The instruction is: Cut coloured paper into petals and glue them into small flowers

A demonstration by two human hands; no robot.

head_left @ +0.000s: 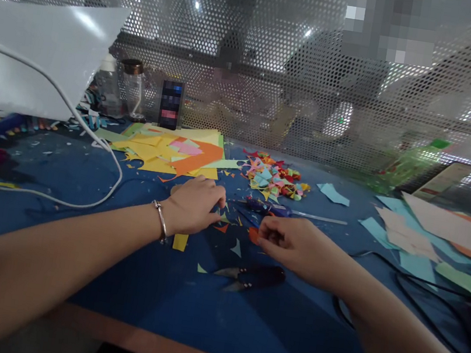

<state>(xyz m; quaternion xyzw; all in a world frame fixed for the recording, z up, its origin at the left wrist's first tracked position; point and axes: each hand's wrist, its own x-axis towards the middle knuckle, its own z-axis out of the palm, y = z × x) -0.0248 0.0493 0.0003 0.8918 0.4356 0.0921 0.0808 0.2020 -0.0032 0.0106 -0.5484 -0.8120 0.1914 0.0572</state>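
Right pinched, left parted

Pinching an orange scrap (pixel 253 235) in the right hand (pixel 292 241), low over the desk (pixel 206 314), with the grip seemingly clamped on its edge! Holding the left hand (pixel 196 206) just opposite, with its grip apart near a green scrap (pixel 224 218). Careful of the snips (pixel 253 277) in front, lying with blades parted: could nick skin if brushed blindly. Could lose the orange scrap among loose bits (pixel 274 177), too, if pinched lightly.

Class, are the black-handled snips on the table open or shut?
Open: the snips' blades stand apart, with blue table visible between their tips.
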